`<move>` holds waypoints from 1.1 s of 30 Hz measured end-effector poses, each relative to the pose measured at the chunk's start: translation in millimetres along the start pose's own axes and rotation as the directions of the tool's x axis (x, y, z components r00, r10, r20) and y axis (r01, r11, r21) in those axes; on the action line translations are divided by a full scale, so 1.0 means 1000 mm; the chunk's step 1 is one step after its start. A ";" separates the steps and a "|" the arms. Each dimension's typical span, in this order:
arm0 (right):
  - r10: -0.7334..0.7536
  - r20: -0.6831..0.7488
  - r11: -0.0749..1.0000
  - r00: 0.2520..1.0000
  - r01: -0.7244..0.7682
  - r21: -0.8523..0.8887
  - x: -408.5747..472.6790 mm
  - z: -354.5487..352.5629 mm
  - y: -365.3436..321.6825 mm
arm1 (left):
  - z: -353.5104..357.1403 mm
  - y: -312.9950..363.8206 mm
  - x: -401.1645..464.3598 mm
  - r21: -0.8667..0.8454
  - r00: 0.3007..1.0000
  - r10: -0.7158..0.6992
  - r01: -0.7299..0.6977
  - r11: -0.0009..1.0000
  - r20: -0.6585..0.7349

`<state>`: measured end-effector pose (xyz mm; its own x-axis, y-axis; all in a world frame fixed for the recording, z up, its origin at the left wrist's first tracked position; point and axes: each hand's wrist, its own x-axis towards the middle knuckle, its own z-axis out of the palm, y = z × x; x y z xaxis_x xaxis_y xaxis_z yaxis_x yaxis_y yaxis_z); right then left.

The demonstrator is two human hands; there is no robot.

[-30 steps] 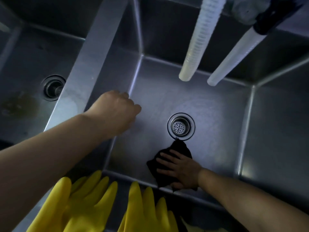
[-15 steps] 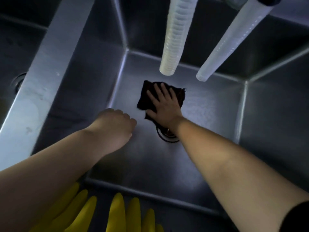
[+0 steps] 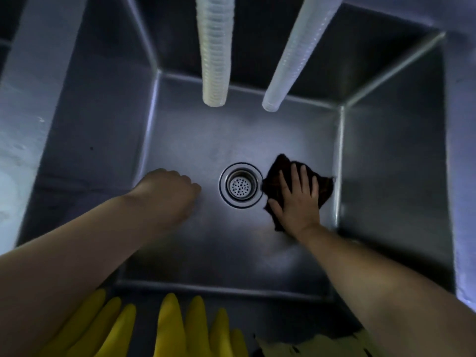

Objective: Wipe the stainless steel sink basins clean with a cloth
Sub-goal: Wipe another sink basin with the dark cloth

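Deep inside the shiny steel sink basin (image 3: pixel 195 253), the right hand (image 3: pixel 296 202) presses flat, fingers spread, on a dark crumpled cloth (image 3: pixel 325 188) just right of the round metal drain (image 3: pixel 240 185). Left hand (image 3: pixel 167 194) is curled shut, holding nothing, left of the drain.

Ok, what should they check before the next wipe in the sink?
1. Cloth under the palm: ok. The right hand lies flat on the dark cloth, fingers spread.
2. Cloth flat on the basin floor: ok, just right of the drain.
3. Drain uncovered: ok, the strainer holes show.
4. Left hand out of the wiping path: ok, it is a loose fist left of the drain, away from the cloth.
5. Two hoses clear of the hands: ok, their ends hang over the far part of the basin.
6. Floor already clean: cannot tell, the light is too dim.
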<state>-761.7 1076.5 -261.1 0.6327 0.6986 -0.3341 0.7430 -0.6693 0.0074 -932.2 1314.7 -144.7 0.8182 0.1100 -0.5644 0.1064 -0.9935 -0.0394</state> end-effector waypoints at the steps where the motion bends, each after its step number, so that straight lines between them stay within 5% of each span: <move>1: 0.005 0.024 1.000 1.000 -0.005 -0.008 -0.015 0.004 -0.004 | -0.002 0.002 0.002 0.020 1.000 0.014 -0.014 1.000 -0.004; 12: 0.157 0.333 0.987 0.930 -0.163 -0.011 -0.103 0.036 -0.023 | 0.003 0.040 0.022 -0.041 0.993 -0.026 0.031 0.999 0.116; 20: 0.234 0.085 0.966 0.968 -0.242 0.091 0.010 -0.003 0.038 | 0.012 0.060 0.036 -0.014 0.984 -0.057 0.060 0.998 0.169; 33: 0.207 0.116 0.965 0.971 -0.222 0.139 0.122 -0.041 0.080 | -0.014 0.085 0.024 0.008 1.000 -0.006 0.006 1.000 0.008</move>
<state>-616.0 1118.5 -263.1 0.7430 0.5108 -0.4325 0.5461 -0.8363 -0.0494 -895.6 1233.4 -149.6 0.8127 0.1158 -0.5711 0.1068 -0.9931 -0.0494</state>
